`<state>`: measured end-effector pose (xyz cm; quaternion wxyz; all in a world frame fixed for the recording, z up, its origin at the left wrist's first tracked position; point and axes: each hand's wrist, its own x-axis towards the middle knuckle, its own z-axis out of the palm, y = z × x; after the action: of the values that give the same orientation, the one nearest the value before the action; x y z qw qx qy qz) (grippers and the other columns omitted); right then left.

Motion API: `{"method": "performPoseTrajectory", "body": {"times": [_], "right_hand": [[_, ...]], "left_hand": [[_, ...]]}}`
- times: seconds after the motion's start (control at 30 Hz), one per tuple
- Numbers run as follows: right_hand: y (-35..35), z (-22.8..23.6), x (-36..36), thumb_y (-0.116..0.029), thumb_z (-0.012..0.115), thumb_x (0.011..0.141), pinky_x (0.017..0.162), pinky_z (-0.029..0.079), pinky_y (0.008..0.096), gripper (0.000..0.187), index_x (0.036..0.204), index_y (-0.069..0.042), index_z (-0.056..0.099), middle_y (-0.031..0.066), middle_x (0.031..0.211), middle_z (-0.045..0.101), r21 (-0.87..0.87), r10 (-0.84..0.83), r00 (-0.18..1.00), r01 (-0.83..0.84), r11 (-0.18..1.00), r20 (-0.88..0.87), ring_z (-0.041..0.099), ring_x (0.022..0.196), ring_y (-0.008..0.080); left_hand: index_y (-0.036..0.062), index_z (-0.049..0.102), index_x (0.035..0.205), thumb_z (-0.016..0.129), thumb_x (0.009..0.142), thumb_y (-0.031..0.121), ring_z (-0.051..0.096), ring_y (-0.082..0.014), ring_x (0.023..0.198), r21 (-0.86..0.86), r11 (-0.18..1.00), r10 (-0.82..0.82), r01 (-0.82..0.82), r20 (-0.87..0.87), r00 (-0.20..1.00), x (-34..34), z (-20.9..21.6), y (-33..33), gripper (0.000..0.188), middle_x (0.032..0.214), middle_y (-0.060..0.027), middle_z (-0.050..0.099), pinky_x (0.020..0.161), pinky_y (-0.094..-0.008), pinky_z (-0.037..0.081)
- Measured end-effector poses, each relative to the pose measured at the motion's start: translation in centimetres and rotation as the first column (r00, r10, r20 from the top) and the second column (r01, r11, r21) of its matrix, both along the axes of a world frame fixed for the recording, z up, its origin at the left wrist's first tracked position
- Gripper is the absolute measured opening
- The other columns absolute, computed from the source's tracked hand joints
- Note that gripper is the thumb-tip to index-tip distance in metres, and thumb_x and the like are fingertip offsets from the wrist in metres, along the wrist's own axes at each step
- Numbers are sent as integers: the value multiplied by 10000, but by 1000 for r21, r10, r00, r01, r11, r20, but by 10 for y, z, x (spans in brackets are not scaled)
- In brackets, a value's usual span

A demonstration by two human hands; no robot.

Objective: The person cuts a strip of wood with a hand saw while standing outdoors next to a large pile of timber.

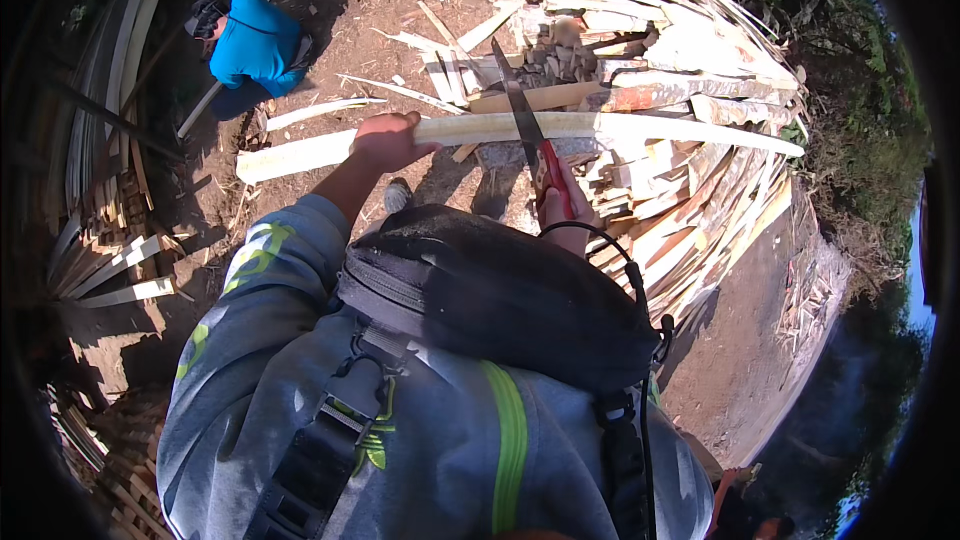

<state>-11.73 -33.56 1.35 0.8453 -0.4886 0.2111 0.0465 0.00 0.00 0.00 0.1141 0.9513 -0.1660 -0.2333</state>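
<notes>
A long pale wooden plank (660,127) lies crosswise in front of me, its squared end at the left and its narrow end at the right. My left hand (386,144) is closed over it left of the middle, thumb toward the right. My right hand (570,202) grips the red handle of a handsaw (520,105). The saw's blade points away from me and crosses the plank; whether its teeth bite into the wood cannot be made out. A thick log or block partly shows beneath the plank.
Split wood strips (690,205) heap up at the right and far side. More slats (120,275) stand and lie at the left. A person in a blue shirt (258,45) crouches at the far left. A black bag (490,290) hangs on my chest, with a cable beside it.
</notes>
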Motion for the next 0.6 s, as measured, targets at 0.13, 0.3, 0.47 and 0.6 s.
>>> {"method": "performPoseTrajectory", "body": {"times": [0.13, 0.3, 0.47, 0.6], "right_hand": [[68, 5, 69, -28, 581, 1050, 788, 533, 237, 518, 1568, -15, 574, 83, 1217, 740, -685, 90, 993, -11, 729, 80, 650, 871, 91], [53, 7, 15, -69, 596, 1060, 969, 494, 286, 508, 1558, 25, 563, 153, 1357, 694, -659, 58, 998, -50, 750, -10, 627, 1122, 153], [39, 19, -16, -5, 574, 1026, 840, 557, 239, 532, 1558, 13, 579, 118, 1301, 728, -631, -38, 996, 84, 771, 86, 661, 936, 78], [69, 10, 72, -63, 619, 1064, 634, 475, 194, 488, 1551, -37, 604, -2, 1005, 714, -700, 35, 992, 62, 711, 124, 560, 699, 29]], "left_hand": [[115, 693, 1281, 641, 929, 789, 777, -349, 1009, 10, 1000, 27, -27, 22, 999, 12, 8, 23, 763, 1040, -157, 790, 871, -494, 612], [137, 704, 1198, 691, 907, 768, 782, -360, 949, -42, 998, 58, -56, 38, 998, 12, 1, 21, 695, 972, -133, 789, 859, -514, 605], [83, 715, 1179, 678, 912, 768, 771, -381, 993, -91, 995, 34, -35, -12, 999, 17, -7, 14, 736, 1028, -175, 781, 874, -521, 600], [79, 714, 1174, 690, 906, 761, 773, -375, 987, -112, 994, 8, -7, 15, 1000, 15, -10, 18, 733, 1020, -174, 779, 869, -527, 602]]}}
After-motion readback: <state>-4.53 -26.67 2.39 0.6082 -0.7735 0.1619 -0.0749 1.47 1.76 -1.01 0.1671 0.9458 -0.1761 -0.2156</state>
